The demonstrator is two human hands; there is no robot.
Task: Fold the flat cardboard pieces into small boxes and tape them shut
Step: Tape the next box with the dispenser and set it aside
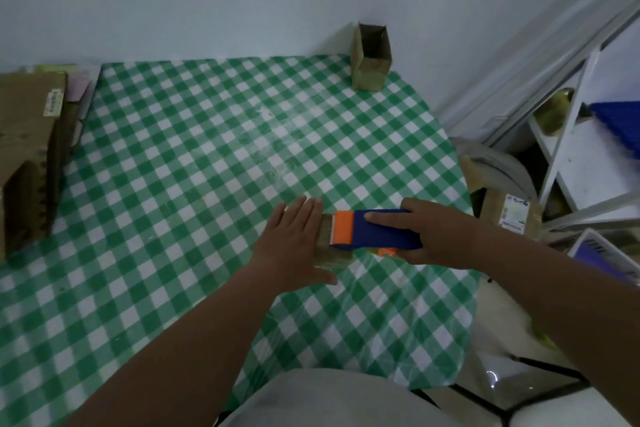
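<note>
While pinned flat, small box point(334, 253) under left hand point(294, 239).

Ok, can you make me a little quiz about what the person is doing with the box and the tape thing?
1. True or false: the left hand lies flat on the small box.
2. Which hand holds the blue and orange tape dispenser? A) left B) right C) neither
3. Fill in: the open box at the far edge of the table stands ____ (upright or lying flat).

Key
1. True. Its fingers are straight, pressing the box down.
2. B. The right hand grips it, with the orange end over the box.
3. Upright, with its top flaps open.
</note>
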